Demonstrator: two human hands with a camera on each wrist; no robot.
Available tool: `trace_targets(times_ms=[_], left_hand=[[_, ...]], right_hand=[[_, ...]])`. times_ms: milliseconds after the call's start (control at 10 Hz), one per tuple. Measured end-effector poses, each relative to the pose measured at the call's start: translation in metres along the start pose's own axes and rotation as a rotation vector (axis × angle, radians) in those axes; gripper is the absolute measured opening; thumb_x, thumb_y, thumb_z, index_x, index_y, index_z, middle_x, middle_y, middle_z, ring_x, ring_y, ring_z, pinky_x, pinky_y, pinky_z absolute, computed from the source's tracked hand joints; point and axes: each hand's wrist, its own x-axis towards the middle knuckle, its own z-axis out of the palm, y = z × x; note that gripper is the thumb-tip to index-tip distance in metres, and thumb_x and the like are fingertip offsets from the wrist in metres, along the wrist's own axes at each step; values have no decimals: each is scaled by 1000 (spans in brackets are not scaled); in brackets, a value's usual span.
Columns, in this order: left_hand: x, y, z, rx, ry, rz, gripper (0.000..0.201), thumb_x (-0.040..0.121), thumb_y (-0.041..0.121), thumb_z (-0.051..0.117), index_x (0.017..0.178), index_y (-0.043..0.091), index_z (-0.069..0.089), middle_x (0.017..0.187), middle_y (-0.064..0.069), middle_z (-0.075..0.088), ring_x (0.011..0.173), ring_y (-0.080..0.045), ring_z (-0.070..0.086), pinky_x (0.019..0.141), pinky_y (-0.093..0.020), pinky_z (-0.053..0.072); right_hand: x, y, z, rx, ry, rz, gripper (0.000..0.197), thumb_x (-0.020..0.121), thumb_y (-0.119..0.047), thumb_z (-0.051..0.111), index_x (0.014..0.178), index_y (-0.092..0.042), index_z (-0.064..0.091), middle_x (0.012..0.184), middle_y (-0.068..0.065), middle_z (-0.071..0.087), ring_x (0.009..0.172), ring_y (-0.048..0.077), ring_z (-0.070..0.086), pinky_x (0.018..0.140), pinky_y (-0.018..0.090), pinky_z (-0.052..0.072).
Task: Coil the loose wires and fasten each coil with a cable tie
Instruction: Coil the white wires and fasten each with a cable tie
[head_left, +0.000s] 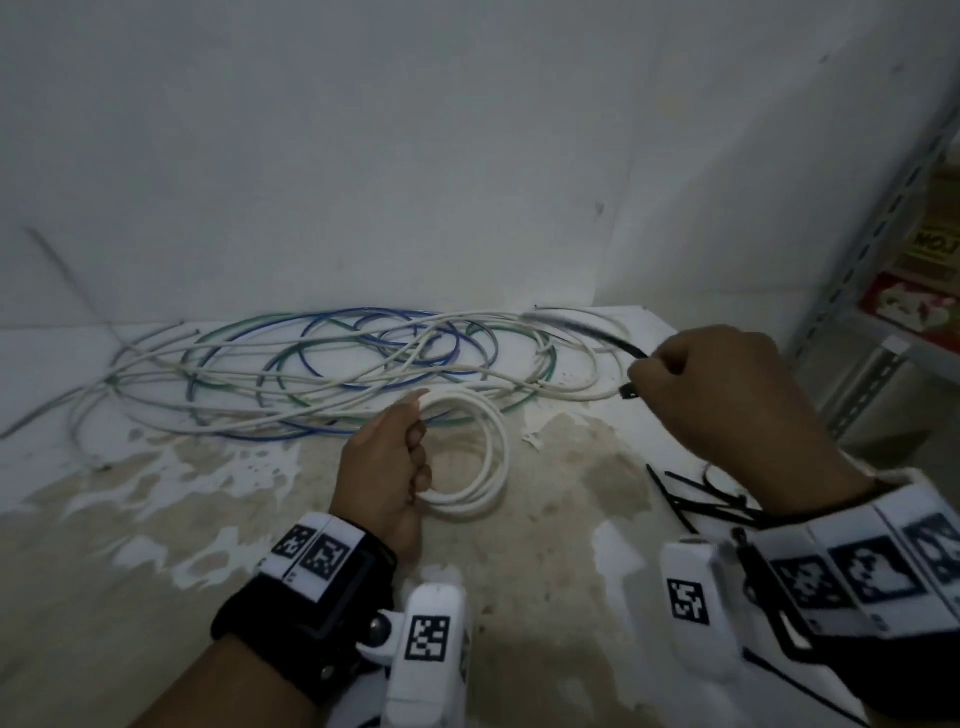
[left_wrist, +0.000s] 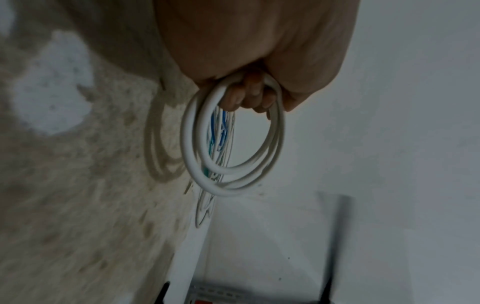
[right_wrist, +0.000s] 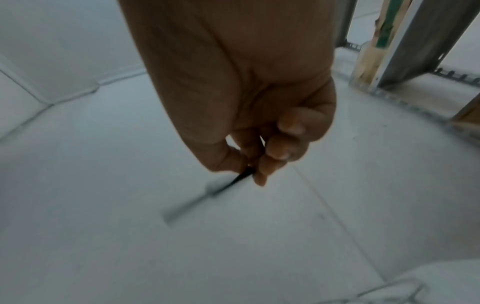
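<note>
We see a worn, paint-flaked surface (head_left: 545, 545) set against a pale wall, viewed from above over our two hands. Our left hand (head_left: 387, 467) is nearer to us, its fingers curled through a small white wire coil (head_left: 491, 462) of a few turns, so this grip is clenched on the coil's left edge. The coil hangs as a roughly round ring to the right of that hand, its open centre facing up towards us and unobstructed. In the left wrist view the loops (left_wrist: 231, 148) hang free beyond the fingers, slightly spread rather than bundled tight.

Our right hand (head_left: 727, 384) sits farther away and to the right, well apart from the coil. Its thumb and fingertips pinch a black cable tie (head_left: 587, 332), so this grip is also clenched, on the tie. The tie's long axis runs up and to the left from the pinch, its far end blurred, and its small square head (head_left: 629, 391) pokes out just below the fingers.

We judge that the coming move turns on this: the tie lies up and right of the coil, and its free tail points away over the loose wires rather than down at the ring. The right hand would have to travel leftward and nearer, swinging the tail round to thread through the coil's centre beside the left fingers.

Behind both hands, a sprawl of loose white, blue and green wires (head_left: 322, 364) lies uncoiled along the wall. Spare black ties (head_left: 691, 501) lie on the surface under our right wrist.
</note>
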Motion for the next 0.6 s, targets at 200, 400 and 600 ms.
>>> trace_targets(times_ms=[200, 400, 600], left_hand=[[16, 16, -16, 4, 143, 91, 17, 96, 19, 51, 100, 19, 68, 54, 6, 38, 39, -7, 28, 39, -20, 25], [16, 20, -18, 87, 148, 213, 24, 98, 15, 47, 111, 13, 67, 54, -2, 55, 45, -16, 49, 47, -24, 44], [16, 13, -20, 173, -5, 257, 24, 99, 12, 43, 102, 9, 66, 56, 3, 35, 46, -8, 29, 43, -20, 26]], right_hand=[[-6, -48, 48, 214, -505, 58, 30, 93, -28, 48, 69, -11, 52, 62, 1, 48, 55, 10, 44, 50, 18, 35], [-5, -72, 92, 381, -738, 298, 28, 94, -24, 44, 69, -14, 49, 59, 1, 45, 47, 12, 42, 42, 20, 34], [9, -92, 105, 931, -738, 401, 28, 93, -13, 46, 68, -7, 56, 50, 3, 55, 35, 15, 44, 36, 19, 31]])
